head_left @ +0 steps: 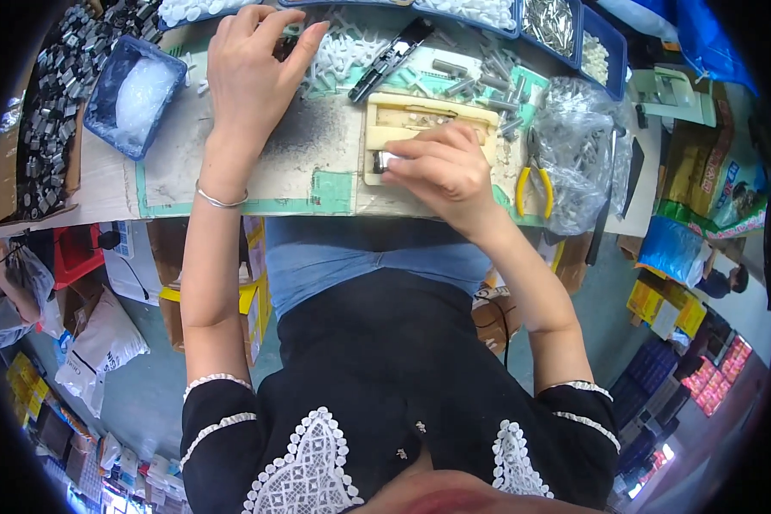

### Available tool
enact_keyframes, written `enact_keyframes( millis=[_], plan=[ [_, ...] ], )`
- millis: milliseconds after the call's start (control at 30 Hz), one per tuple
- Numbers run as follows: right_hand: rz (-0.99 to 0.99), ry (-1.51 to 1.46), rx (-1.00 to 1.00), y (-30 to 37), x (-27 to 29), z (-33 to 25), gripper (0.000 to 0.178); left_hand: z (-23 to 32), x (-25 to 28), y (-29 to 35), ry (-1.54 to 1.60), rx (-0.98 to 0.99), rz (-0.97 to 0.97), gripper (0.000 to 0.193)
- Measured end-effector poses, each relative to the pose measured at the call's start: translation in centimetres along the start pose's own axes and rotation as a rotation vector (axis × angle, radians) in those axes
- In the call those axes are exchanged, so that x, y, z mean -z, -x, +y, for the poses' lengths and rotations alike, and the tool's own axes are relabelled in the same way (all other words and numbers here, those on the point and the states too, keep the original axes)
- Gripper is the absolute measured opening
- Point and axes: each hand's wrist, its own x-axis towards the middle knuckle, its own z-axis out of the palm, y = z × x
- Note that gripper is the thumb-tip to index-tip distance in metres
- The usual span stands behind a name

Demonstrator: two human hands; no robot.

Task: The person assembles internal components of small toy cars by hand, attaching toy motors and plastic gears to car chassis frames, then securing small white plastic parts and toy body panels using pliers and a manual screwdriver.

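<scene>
My left hand (253, 77) reaches to the far side of the table, beside a heap of small white plastic parts (347, 51). Its thumb stands apart from the fingers; a dark spot shows between them, too small to name. Over a cream-coloured fixture block (373, 120), my right hand (445, 171) pinches a small shiny metal piece with a dark end (381, 161). That piece lies at the block's near left corner. Further back rests a black, slotted metal strip (394, 58), with several grey cylinders (458, 86) to its right.
Yellow-handled pliers (534, 190) lie right of the block, next to a clear plastic bag (578, 137). Blue trays (550, 26) of small parts line the back. At left stand a blue bin (173, 75) with a white bag and a carton of black-and-silver parts (47, 120).
</scene>
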Motion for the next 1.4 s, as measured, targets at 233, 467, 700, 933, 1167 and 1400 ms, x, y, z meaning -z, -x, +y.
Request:
enact_keyframes(
  millis=[233, 467, 700, 933, 1167, 1400],
  plan=[
    [0.065, 0.17, 0.065, 1.4, -0.6, -0.2, 0.016, 3.4, 2.7, 3.7, 0.131, -0.112, 0.066, 0.023],
    [0.053, 0.385, 0.059, 2.3, -0.6, -0.8, 0.016, 6.7, 2.6, 8.2, 0.289, -0.205, -0.284, 0.027],
    [-0.039, 0.382, 0.054, 3.2, 0.4, -0.4, 0.02, 6.9, 1.9, 7.8, 0.162, -0.394, -0.274, 0.016],
    [0.285, 0.417, 0.087, -1.1, 7.0, 3.1, 0.018, 8.7, 2.8, 6.1, -0.011, -0.589, -0.252, 0.015],
    [-0.032, 0.946, -0.336, -6.9, 12.4, 14.3, 0.019, 8.5, 1.1, -2.3, 0.141, -0.214, -0.175, 0.021],
    [-0.089, 0.936, -0.267, -8.3, 11.1, 15.4, 0.011, 8.4, -5.6, -7.3, 0.107, -0.176, -0.101, 0.017]
  ],
)
